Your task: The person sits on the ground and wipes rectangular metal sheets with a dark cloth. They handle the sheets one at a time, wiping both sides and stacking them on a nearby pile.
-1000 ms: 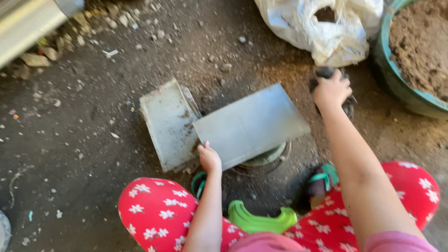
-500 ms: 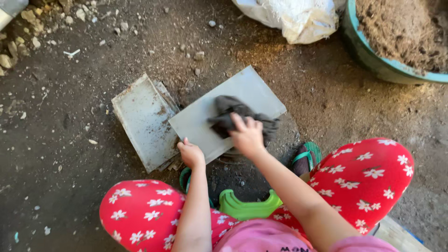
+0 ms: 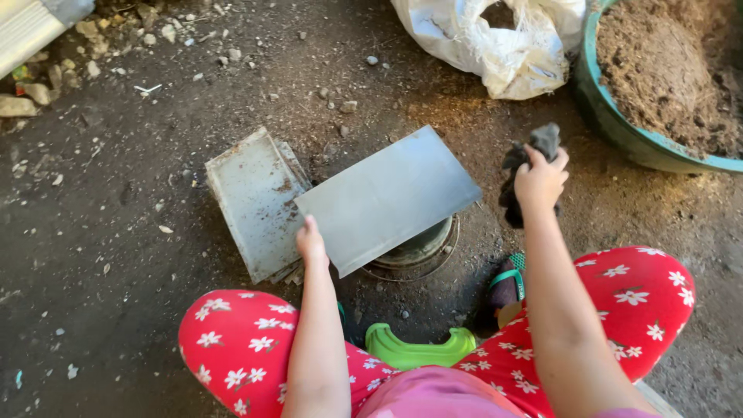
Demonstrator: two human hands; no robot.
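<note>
A flat grey metal plate (image 3: 387, 197) lies tilted over a round metal bowl (image 3: 422, 248) on the dirt ground. My left hand (image 3: 311, 241) presses on the plate's near left corner. My right hand (image 3: 539, 179) is raised to the right of the plate and grips a dark grey rag (image 3: 528, 162) that hangs down from my fist. A stack of grey metal trays (image 3: 251, 201) lies to the left of the plate, partly under it.
A green basin (image 3: 619, 128) full of brown soil stands at the top right, with a white sack (image 3: 495, 42) beside it. My legs in red flowered trousers (image 3: 232, 348) frame a green stool (image 3: 418, 348). Stones and rubble lie at the top left.
My right hand rubbed the rag across the plate half a second ago and has now lifted it off to the right. The left hand stays on the plate's corner.
</note>
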